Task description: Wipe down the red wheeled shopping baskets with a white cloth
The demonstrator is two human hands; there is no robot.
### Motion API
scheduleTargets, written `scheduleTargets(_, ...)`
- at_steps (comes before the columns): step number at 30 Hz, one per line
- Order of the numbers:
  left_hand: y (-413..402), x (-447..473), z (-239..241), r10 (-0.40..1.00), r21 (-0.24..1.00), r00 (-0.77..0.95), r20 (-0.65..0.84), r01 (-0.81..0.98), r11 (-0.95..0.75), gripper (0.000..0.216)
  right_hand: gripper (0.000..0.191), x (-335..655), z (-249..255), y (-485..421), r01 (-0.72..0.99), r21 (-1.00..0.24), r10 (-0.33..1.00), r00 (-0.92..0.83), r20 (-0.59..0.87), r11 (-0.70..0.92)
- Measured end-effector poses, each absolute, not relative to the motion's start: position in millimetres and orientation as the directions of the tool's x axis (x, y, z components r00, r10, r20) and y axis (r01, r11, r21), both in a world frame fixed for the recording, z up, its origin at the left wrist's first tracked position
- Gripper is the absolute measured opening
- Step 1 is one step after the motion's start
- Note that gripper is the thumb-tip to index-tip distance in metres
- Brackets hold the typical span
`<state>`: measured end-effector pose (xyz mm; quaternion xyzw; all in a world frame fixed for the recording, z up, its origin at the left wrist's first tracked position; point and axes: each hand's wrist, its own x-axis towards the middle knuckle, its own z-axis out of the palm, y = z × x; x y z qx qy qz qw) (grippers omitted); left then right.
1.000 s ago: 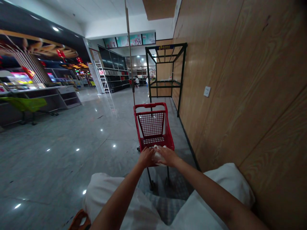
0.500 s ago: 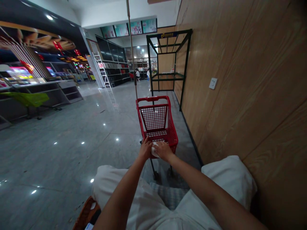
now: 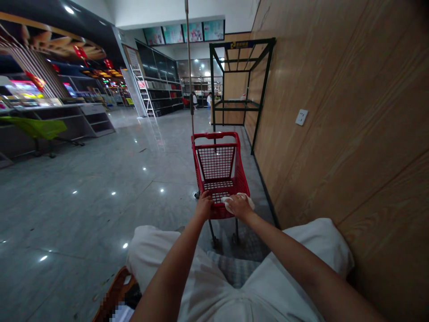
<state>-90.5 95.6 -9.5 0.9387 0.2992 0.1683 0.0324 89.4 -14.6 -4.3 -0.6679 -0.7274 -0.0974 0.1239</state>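
Observation:
A small red shopping cart (image 3: 219,167) stands on the floor in front of my knees, beside the wooden wall. My left hand (image 3: 203,207) is closed over the near left rim of the cart. My right hand (image 3: 240,206) presses a white cloth (image 3: 231,203) onto the near right rim, fingers curled over it. The cart's basket looks empty. My legs in white trousers fill the bottom of the view.
A wood-panelled wall (image 3: 335,112) with a white socket (image 3: 301,117) runs along the right. A black metal shelf frame (image 3: 241,85) stands beyond the cart, and a thin pole (image 3: 189,67) rises behind it. Counters, a green chair (image 3: 36,129) and a ladder (image 3: 142,96) lie to the left.
My hands have moved apart along the cart's near rim. The right hand slid the white cloth to the right; the left hand stayed gripping the left side.

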Motion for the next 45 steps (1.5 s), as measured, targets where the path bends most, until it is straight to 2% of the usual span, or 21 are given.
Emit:
scheduleTargets(4,89.5,-91.3,-2.6,0.598,0.15,0.751,0.279,0.581,-0.8,0.016,0.027,62.8,-1.2,-5.3,0.986,-0.028,0.945,-0.149,0.29,0.164)
scheduleTargets(8,89.7,-91.3,-2.5,0.594,0.155,0.756,0.276,0.575,-0.803,0.02,0.037,99.8,8.8,-11.7,0.961,-0.005,0.93,-0.265,0.255,0.276)
scheduleTargets(13,95.0,-88.6,-8.7,0.594,0.167,0.762,0.257,0.57,-0.804,0.025,0.047,143.2,8.0,-21.8,0.983,0.037,0.964,-0.184,0.191,0.18)
scheduleTargets(18,95.3,-85.5,-11.8,0.607,0.183,0.748,0.269,0.579,-0.794,0.024,0.041,101.4,-13.8,-14.1,0.998,0.041,0.933,-0.064,0.354,0.053)
scheduleTargets(21,94.4,-85.8,-12.9,0.603,0.202,0.738,0.305,0.568,-0.798,0.025,0.039,65.2,-20.8,-3.8,0.998,0.025,0.913,-0.059,0.403,0.053)
scheduleTargets(24,96.7,-88.1,-15.5,0.583,0.208,0.744,0.327,0.545,-0.812,0.022,0.037,56.4,-18.7,1.6,0.996,0.041,0.915,-0.09,0.393,0.08)
scheduleTargets(31,103.5,-92.1,-21.4,0.536,0.236,0.775,0.336,0.482,-0.844,0.022,0.033,132.5,-3.0,-23.7,0.988,0.106,0.935,-0.14,0.325,0.111)
scheduleTargets(35,94.7,-80.0,-19.8,0.57,0.256,0.756,0.321,0.51,-0.821,0.022,0.031,119.6,-1.4,-22.1,0.994,0.049,0.947,-0.11,0.303,0.1)
scheduleTargets(39,86.3,-64.3,-19.6,0.608,0.272,0.71,0.356,0.543,-0.794,0.024,0.041,69.2,-9.2,-4.5,0.995,-0.002,0.938,-0.096,0.334,0.102)
scheduleTargets(42,85.4,-61.7,-20.2,0.591,0.267,0.711,0.38,0.528,-0.806,0.022,0.041,63.8,-12.7,-1.6,0.995,0.014,0.94,-0.096,0.328,0.097)
scheduleTargets(45,84.8,-66.0,-17.9,0.544,0.262,0.753,0.37,0.477,-0.839,0.015,0.036,99.8,-12.7,-13.5,0.99,0.039,0.939,-0.143,0.312,0.137)
